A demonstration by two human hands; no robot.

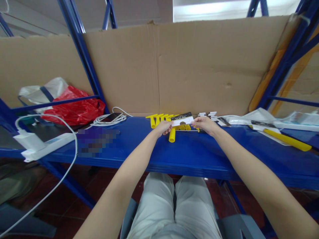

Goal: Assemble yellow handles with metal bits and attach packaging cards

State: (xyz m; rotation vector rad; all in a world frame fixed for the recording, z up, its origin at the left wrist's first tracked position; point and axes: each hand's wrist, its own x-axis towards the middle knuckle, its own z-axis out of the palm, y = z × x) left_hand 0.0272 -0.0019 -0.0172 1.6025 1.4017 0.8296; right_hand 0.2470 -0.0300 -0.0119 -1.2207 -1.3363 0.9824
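A black-and-white printed card (183, 120) is stretched between my two hands above the blue table. My left hand (164, 128) pinches its left end, and my right hand (204, 125) grips the right end. Below the card lies a yellow tube-shaped handle (172, 135), its round end towards me; the rest of it is partly hidden. Several more yellow T-shaped pieces (156, 120) stand in a row behind my left hand. Just past my right hand is a small pile of black-and-white cards (208, 115).
On the right of the blue table (189, 156) lie a yellow-handled tool (286, 139) and clear plastic packaging (261, 117). To the left are a coiled white cable (109, 120), a red plastic bag (77, 104) and a white power strip (52, 146). Cardboard (199, 66) walls the back.
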